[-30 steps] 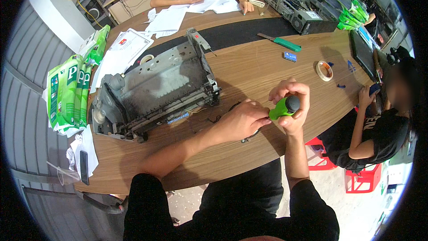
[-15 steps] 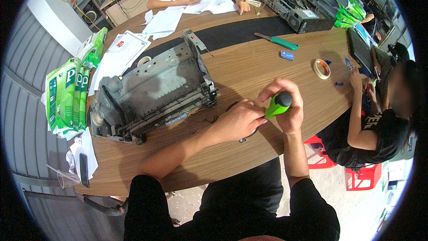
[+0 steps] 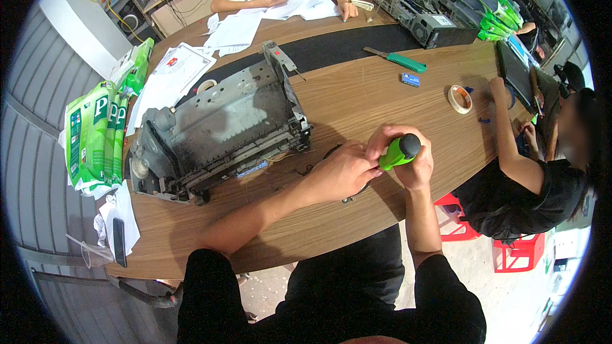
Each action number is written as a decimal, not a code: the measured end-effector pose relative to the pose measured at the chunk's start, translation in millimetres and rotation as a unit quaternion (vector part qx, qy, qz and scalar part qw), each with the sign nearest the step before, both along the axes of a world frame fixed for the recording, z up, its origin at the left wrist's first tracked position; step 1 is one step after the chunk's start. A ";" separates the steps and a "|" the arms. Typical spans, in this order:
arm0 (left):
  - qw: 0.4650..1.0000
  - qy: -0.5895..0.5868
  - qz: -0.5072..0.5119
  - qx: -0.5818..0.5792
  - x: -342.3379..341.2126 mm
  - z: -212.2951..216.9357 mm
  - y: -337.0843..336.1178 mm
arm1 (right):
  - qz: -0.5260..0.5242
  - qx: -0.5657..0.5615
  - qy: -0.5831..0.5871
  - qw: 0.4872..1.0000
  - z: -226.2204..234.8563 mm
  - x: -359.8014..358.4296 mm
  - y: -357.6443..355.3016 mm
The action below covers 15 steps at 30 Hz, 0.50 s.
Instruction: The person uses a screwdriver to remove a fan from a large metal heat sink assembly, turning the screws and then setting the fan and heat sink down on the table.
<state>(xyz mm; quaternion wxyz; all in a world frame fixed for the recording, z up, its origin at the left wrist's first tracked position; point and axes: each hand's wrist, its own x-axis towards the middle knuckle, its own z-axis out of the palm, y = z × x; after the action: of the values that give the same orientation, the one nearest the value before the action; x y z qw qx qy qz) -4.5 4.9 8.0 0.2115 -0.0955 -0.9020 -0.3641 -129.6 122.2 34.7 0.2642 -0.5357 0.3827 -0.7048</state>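
Note:
My right hand [image 3: 419,171] is closed around the green and black handle of a screwdriver [image 3: 400,151], its black end tilted up toward me. The screwdriver's tip is hidden. Pressed close beside it, my left hand [image 3: 344,171] has its fingers pinched together near the lower end of the handle; what they hold is covered by the hand. A small dark part with metal bits [image 3: 348,200] peeks out below my left hand on the wooden table [image 3: 306,229]. Left of my hands stands a grey metal machine frame [image 3: 220,124], with loose wires along its near edge.
Beyond my hands lie a tape roll [image 3: 459,99], a small blue box [image 3: 410,80] and a green-handled utility knife [image 3: 401,60]. An opened computer case [image 3: 433,28] stands farther back. Green packages [image 3: 95,134] and a phone [image 3: 119,242] are at left. A co-worker [image 3: 519,172] sits at right.
The screwdriver handle has tipped slightly right and toward me, and my right fingers have curled lower around it. At right, the co-worker's arm has reached farther over the table.

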 end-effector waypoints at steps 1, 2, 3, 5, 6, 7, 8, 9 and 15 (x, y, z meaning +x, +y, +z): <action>1.000 0.017 0.005 -0.007 -0.3 -2.3 -0.1 | 0.023 -0.016 -0.019 0.999 -5.1 -2.0 0.7; 1.000 0.018 0.004 -0.007 -0.7 -2.2 0.4 | 0.022 -0.016 -0.019 0.999 -7.2 -3.5 -0.2; 1.000 0.017 0.000 -0.001 -0.7 -1.6 0.9 | 0.021 -0.043 -0.003 0.999 -8.2 -5.5 -1.9; 1.000 0.017 -0.003 0.006 0.3 2.4 1.6 | 0.019 -0.071 0.013 0.997 -8.2 -7.6 -4.8; 1.000 0.002 -0.008 0.005 1.3 6.6 2.0 | 0.009 -0.089 0.016 0.996 -7.8 -7.5 -6.6; 1.000 -0.012 -0.014 0.004 1.5 8.7 2.4 | -0.001 -0.108 0.020 0.994 -7.8 -7.3 -7.5; 1.000 -0.013 -0.013 0.003 2.0 8.4 2.1 | 0.000 -0.108 0.019 0.994 -9.2 -6.4 -8.4; 1.000 -0.008 -0.012 -0.002 2.1 7.7 1.9 | -0.015 -0.104 0.021 0.994 -11.3 -5.2 -8.8; 1.000 0.005 0.009 -0.014 1.7 2.4 3.3 | 0.023 -0.021 -0.008 0.999 -12.7 -7.9 3.2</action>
<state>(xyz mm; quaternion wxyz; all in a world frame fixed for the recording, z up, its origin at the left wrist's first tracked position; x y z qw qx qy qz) -2.8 8.2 10.4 0.2179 -0.0921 -0.9067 -0.3492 -137.5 125.3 22.0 0.2720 -0.5440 0.3534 -0.7107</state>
